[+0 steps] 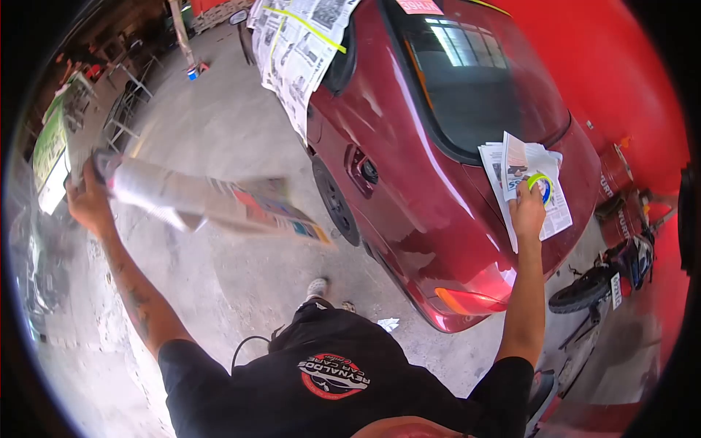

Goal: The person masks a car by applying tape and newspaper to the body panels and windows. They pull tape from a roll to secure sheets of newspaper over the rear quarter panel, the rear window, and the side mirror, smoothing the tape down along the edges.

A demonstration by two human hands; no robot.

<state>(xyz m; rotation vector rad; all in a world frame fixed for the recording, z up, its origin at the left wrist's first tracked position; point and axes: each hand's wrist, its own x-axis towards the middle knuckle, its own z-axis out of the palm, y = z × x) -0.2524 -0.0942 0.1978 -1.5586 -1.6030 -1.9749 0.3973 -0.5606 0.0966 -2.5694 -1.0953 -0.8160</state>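
My left hand [89,203] is raised out to the left and grips a folded newspaper [212,204], which streams to the right, blurred by motion. My right hand [527,210] reaches onto the boot lid of a dark red car [431,190] and holds a roll of yellow-green masking tape [540,184] against a stack of newspaper sheets [558,212] lying on the boot. More newspaper [296,44] is taped with yellow-green tape over the car's side windows.
Bare concrete floor [219,124] stretches to the left of the car. A red wall [606,58] stands behind it. A motorbike [610,277] and red drums [615,171] sit at the right. Metal stands and clutter [124,87] fill the far left.
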